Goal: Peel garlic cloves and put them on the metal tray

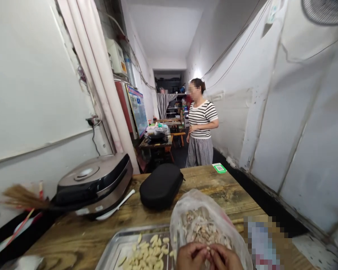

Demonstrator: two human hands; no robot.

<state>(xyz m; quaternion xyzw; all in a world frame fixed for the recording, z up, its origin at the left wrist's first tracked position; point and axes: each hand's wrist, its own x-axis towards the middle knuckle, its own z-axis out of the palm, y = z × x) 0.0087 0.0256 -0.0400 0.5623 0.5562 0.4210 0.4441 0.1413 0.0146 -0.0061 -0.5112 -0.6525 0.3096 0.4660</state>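
My left hand (192, 256) and my right hand (224, 258) meet at the bottom edge, fingers curled together over something small, probably a garlic clove, which I cannot make out clearly. They hover at the mouth of a clear plastic bag (205, 213) full of papery peels. To the left a metal tray (116, 245) holds several peeled pale cloves (149, 253).
On the wooden table (214, 187) sit a black zip case (161, 185), an electric griddle (94, 183), a broom (22, 198) and a green QR card (219, 168). A person in a striped shirt (201, 123) stands beyond the table in the narrow corridor.
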